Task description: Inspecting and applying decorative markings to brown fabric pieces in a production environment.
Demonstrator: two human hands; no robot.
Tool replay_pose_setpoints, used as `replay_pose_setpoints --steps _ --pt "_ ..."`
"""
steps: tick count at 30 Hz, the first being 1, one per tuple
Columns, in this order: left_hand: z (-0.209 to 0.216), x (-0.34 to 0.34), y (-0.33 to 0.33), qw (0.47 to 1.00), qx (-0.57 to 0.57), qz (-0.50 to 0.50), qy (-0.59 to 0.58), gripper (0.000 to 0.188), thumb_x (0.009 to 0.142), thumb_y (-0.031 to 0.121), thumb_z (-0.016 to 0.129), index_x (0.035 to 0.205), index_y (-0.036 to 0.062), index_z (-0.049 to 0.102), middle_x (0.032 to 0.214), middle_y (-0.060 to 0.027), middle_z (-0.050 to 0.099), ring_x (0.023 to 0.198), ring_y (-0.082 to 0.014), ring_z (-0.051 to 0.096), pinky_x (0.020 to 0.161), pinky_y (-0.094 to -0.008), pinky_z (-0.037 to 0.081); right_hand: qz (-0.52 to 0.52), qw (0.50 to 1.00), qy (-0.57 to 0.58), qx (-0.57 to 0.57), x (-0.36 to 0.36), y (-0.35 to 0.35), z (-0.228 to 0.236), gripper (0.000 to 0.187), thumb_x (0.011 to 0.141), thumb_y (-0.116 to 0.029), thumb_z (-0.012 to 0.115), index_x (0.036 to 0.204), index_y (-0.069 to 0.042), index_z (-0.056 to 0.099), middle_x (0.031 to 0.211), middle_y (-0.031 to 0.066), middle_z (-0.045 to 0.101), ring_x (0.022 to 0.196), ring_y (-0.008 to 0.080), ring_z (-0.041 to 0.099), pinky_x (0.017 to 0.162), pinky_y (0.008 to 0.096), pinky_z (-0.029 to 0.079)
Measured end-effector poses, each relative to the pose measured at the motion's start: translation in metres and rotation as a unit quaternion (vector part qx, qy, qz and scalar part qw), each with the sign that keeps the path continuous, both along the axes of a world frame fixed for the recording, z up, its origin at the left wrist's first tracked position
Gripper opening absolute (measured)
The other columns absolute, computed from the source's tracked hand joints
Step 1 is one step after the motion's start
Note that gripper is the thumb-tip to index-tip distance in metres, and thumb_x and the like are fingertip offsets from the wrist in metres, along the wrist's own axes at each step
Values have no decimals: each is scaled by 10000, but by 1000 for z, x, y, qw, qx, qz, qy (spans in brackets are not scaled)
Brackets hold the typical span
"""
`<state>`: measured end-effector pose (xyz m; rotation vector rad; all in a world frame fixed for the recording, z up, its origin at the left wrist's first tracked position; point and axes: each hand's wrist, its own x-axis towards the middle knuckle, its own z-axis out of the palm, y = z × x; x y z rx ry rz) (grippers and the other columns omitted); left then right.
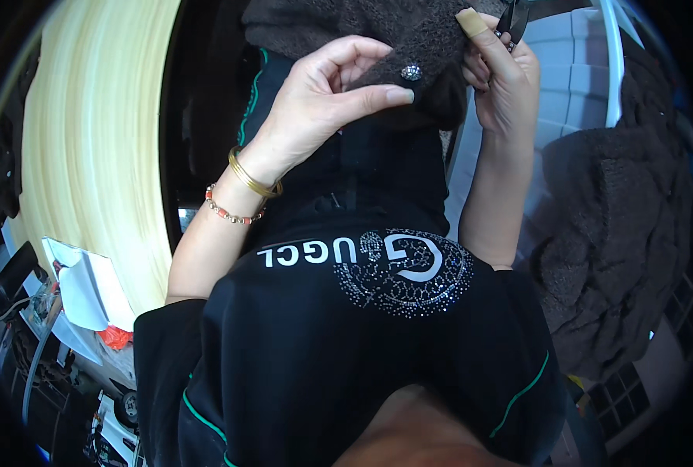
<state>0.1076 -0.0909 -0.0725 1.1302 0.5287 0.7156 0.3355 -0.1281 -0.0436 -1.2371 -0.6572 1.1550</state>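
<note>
The one view comes from a camera worn on the person's head, looking steeply down along the chest of a black top [362,342] to the hands, which sit near the upper edge and close to the lens. The left hand [323,97] and right hand [502,82] come up from below (forearms first). The wide lens bends the pale tabletop [98,156] at left and darkens the rim.

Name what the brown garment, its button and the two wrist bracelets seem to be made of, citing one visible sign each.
Brown garment: probably fuzzy knit wool or fleece; matte, nubby pile. Button: apparently metal or rhinestone; faceted, glinting. Plain bangle: likely gold-toned metal; smooth shine. Beaded bracelet: small coral-red and pale beads, material unclear.
</note>
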Motion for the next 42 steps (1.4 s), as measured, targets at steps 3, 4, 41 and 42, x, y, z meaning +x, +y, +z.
replay_pose_setpoints --steps 3,4,41,42 --pt "-5 8 -3 999 33 23 -6 355 891 -15 759 1224 3 638 1065 -31 705 1016 -105 685 931 -221 563 9 999 -34 -16 -2 -4 6 91 972 -101 694 890 -67 671 660 -84 524 480 1 377 454 186 294" --pt "-6 10 -3 999 30 17 -4 356 890 -15 759 1224 1 637 1070 -42 707 1030 -115 687 935 -227 567 10 999 -37 -21 -5 -4 7 91 972 -101 694 890 -67 671 660 -84 524 480 1 377 454 186 294" --pt "-13 2 4 975 199 17 97 259 872 -6 766 1129 16 740 1063 -5 679 894 -69 684 756 -178 572 183 694 -635 286 8 -35 23 319 801 -139 804 1119 -139 781 944 13 705 776 147 641 624 267 515" --pt "-13 1 5 975 194 18 105 258 875 -5 764 1130 17 740 1061 -6 678 887 -65 682 749 -176 570 185 691 -638 284 7 -35 23 311 802 -140 803 1112 -139 783 942 12 705 773 146 639 621 266 513"
